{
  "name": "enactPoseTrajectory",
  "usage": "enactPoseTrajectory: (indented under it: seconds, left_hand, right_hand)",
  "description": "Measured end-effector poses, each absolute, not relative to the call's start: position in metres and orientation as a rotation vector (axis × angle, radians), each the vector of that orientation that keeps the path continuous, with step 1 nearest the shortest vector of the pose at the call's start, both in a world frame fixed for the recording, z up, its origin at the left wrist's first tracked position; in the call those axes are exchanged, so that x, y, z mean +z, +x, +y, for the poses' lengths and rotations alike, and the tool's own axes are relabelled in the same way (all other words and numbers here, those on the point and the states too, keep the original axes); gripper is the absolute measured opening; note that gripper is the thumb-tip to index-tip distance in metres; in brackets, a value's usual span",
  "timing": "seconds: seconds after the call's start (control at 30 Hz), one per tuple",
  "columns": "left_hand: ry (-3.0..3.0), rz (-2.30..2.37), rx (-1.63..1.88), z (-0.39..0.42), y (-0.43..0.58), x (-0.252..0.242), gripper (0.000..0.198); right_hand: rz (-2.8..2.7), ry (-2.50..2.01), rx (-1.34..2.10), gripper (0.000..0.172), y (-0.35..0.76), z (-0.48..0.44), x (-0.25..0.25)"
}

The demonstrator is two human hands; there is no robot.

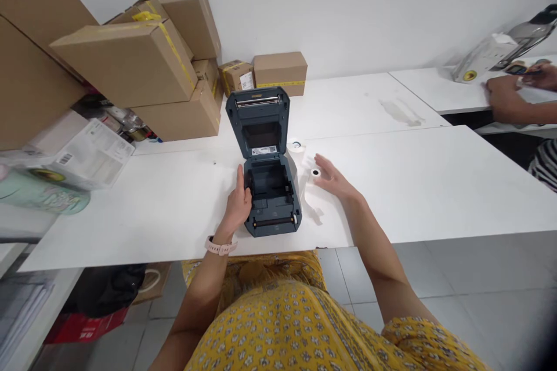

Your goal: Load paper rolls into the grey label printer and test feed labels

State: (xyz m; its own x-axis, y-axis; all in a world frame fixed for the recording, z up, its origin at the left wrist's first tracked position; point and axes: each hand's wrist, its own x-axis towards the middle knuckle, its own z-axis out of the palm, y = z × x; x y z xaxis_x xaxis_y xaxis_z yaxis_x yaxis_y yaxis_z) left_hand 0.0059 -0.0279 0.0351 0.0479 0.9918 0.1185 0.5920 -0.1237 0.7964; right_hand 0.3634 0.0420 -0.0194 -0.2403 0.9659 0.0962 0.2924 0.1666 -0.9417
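A dark grey label printer [272,221] stands on the white table in front of me with its lid [256,122] raised and its inner bay showing, no roll in it. My left hand [238,204] grips the printer's left side, thumb over the edge and fingers along the wall. Just right of the printer, a small white paper roll [312,179] with a dark core stands on the table, a loose strip [314,213] trailing toward me. My right hand [334,179] is beside this roll, fingers stretched and apart; whether it touches the roll is unclear. Another white roll [297,151] is behind, partly hidden.
Cardboard boxes [126,64] are stacked at the back left, with two smaller boxes [281,72] by the wall. A green bottle [52,194] and a white carton [96,153] lie at the left. At far right, another person's hands [507,95] work at an adjoining table.
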Motion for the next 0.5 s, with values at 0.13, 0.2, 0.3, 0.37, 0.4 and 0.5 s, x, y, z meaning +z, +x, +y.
enactPoseTrajectory:
  seconds: [0.13, 0.2, 0.3, 0.37, 0.4, 0.5]
  left_hand:
    - [1.824, 1.600, 0.874, -0.029, 0.007, 0.039, 0.084]
    - [1.825, 1.605, 0.864, -0.030, 0.007, 0.040, 0.083]
    - [1.791, 1.579, 0.895, -0.030, 0.008, 0.040, 0.083]
    - [1.758, 1.543, 0.941, -0.030, 0.008, 0.040, 0.084]
    - [1.743, 1.528, 0.959, -0.029, 0.008, 0.040, 0.084]
    - [1.718, 1.521, 0.978, -0.028, 0.007, 0.039, 0.084]
  right_hand:
    - [-1.528, -1.196, 1.200, 0.099, 0.372, 0.062, 0.005]
    - [-1.606, -1.211, 1.194, 0.107, 0.365, 0.083, 0.021]
    - [-1.688, -1.231, 1.224, 0.114, 0.340, 0.118, 0.036]
    - [-1.676, -1.265, 1.253, 0.104, 0.321, 0.136, 0.039]
    - [-1.655, -1.285, 1.255, 0.096, 0.313, 0.142, 0.039]
    - [-1.547, -1.298, 1.229, 0.078, 0.301, 0.144, 0.040]
